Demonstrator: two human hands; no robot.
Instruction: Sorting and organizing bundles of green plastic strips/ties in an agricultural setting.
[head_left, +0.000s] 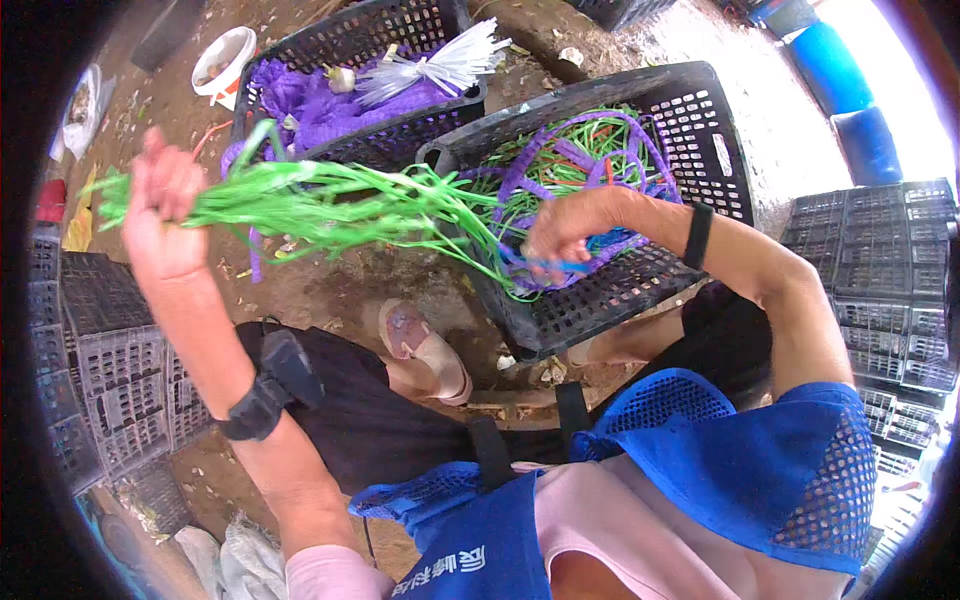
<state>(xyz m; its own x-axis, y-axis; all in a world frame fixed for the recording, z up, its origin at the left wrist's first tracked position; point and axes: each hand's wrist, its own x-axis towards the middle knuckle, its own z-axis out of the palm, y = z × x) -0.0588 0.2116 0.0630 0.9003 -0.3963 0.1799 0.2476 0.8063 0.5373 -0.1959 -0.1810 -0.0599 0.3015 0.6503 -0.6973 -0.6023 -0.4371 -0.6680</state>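
Note:
A bundle of thin green plastic strips stretches across from my left hand, which grips one end at the upper left. Its other end trails over the rim of a black perforated plastic crate. Over that crate is my right hand, its fingers curled around a blurred blue strip near the ends of the green ones. Inside the crate lie tangled green strips, a few orange ones, and purple mesh strips.
Behind stands another black crate with purple netting and a tied bunch of white strips. A white bucket sits at upper left. Stacked crates flank both sides, and blue barrels stand at upper right.

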